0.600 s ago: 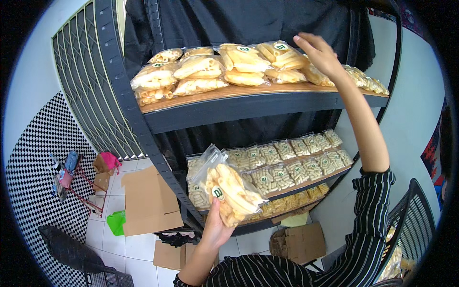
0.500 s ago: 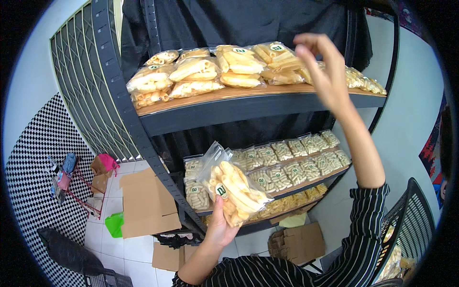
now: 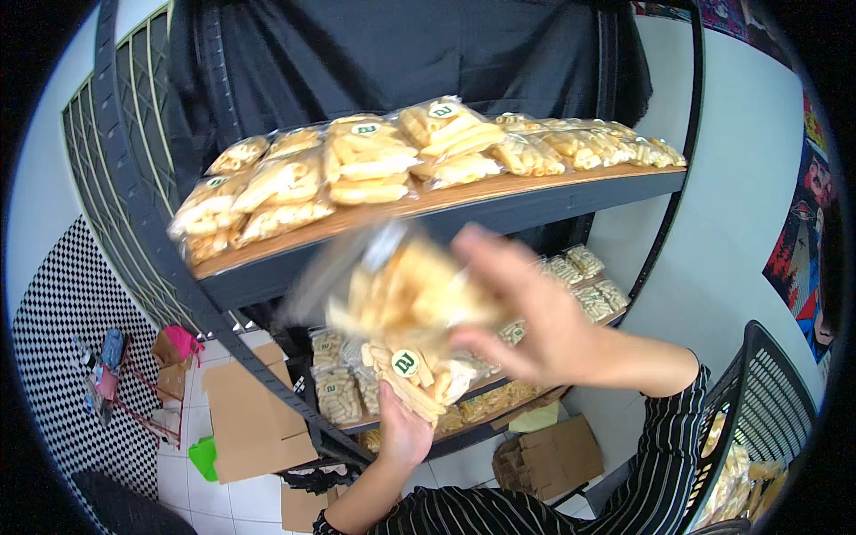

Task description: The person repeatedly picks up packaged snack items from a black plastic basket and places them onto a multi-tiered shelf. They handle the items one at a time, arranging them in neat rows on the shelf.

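My left hand (image 3: 406, 432) is closed on the lower edge of a clear bag of pale yellow stick-shaped snacks (image 3: 419, 379) with a round white label. Just above it, a second clear bag of yellow snack sticks (image 3: 419, 290) is smeared by motion and covers the first bag's top. My right hand (image 3: 526, 312), also blurred, grips its right end between thumb and fingers. Whether the two bags touch, I cannot tell. Behind and above them, similar bags (image 3: 370, 165) lie stacked in a row on the wooden upper shelf (image 3: 303, 230).
Lower shelves carry small bags of pale snacks (image 3: 339, 397) and yellow ones (image 3: 499, 401). A black crate (image 3: 762, 383) holding snack bags stands at my right. Cardboard (image 3: 254, 415) and an open carton (image 3: 562, 450) lie low down. The rack's dark post (image 3: 134, 178) rises at left.
My right hand has come down from the upper shelf and now grips a snack bag before the left hand's bag. My left hand keeps its bag. The view has shifted right.
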Tool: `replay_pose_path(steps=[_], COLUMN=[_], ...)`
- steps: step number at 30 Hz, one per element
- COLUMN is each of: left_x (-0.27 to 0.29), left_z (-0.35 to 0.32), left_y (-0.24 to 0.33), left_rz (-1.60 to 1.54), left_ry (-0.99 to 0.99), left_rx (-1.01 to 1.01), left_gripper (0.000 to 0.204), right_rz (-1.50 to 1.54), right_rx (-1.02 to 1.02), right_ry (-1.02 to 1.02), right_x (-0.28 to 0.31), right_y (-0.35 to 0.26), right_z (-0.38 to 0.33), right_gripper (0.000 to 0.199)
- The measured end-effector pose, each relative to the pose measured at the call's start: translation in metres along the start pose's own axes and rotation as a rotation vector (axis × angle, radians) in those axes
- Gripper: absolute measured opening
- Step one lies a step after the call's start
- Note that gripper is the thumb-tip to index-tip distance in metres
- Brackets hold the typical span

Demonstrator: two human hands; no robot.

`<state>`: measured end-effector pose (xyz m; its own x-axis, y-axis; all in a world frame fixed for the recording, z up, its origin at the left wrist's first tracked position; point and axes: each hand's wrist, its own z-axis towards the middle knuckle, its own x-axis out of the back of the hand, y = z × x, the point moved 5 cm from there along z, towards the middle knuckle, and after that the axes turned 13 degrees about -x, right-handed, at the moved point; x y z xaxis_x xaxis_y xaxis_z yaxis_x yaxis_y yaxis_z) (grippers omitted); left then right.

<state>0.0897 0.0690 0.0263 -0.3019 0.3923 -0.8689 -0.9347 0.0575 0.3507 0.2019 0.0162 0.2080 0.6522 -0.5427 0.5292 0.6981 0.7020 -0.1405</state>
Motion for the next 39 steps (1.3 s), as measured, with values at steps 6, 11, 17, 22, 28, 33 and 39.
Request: replay_pose_path(steps=[6,11,17,22,28,33,39], left_x=[0.032,0.029,0.028,0.036,0.034,0.020,0.018], left_z=[0.022,0.040,0.055,0.061,0.065,0.068,0.060], left_y=[-0.031,-0.067,-0.070,-0.074,-0.070,-0.080,-0.060], left_rz=[0.329,0.319,0.279,0.368,0.420,0.249,0.316], left_ry=[0.120,0.161,0.206,0.180,0.214,0.150,0.032], left_rx=[0.183,0.283,0.247,0.202,0.225,0.324,0.203], left_gripper=[0.041,0.039,0.036,0.039,0.040,0.038,0.046], right_rz=[-0.006,-0.291,-0.398,-0.284,-0.414,-0.643,-0.012], right_rx=[-0.313,-0.794,-1.007,-1.063,-0.966,-0.594,-0.517], right_ry=[0.495,0.246,-0.343,-0.566,-0.790,-0.184,-0.301], right_x=[0.100,0.119,0.049,0.007,-0.012,0.052,0.065], right_y=[0.104,0.250,0.297,0.316,0.311,0.287,0.132], right_z=[0.080,0.137,0.171,0.170,0.167,0.167,0.073], right_gripper=[0.058,0.083,0.059,0.040,0.042,0.048,0.028])
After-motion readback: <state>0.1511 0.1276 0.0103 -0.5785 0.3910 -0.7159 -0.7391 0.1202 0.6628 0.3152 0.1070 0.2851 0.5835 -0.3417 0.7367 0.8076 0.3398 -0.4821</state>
